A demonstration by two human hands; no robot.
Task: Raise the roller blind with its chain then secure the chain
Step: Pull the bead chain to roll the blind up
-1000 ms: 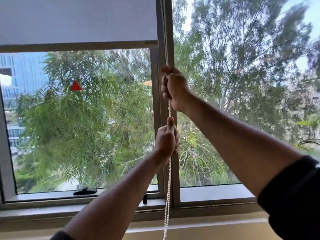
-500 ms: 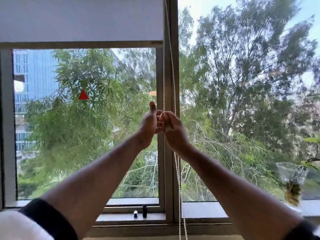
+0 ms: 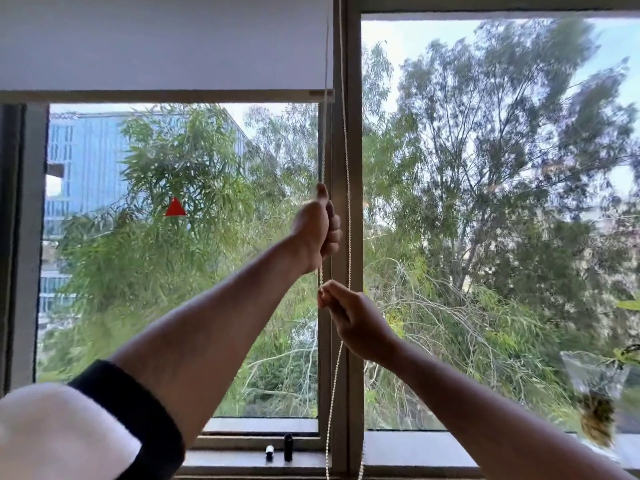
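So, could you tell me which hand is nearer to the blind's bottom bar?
Left. The left hand grips the chain higher up, closer under the bottom bar. The right hand pinches the chain lower down, farther below the bar.

The roller blind (image 3: 166, 43) is seen rolled partway up over the left pane, its bottom bar (image 3: 166, 96) lying across the top of that pane, and the chain (image 3: 349, 202) is hung in 2 strands in front of the upright frame post (image 3: 354, 168) between the 2 panes. The left hand (image 3: 317, 233) is closed round the left strand, above the right hand (image 3: 353, 315), by which the same strand is pinched just below. On the sill (image 3: 242, 460) below the left pane, 2 small objects (image 3: 280, 452) are set side by side, left of the hanging chain.
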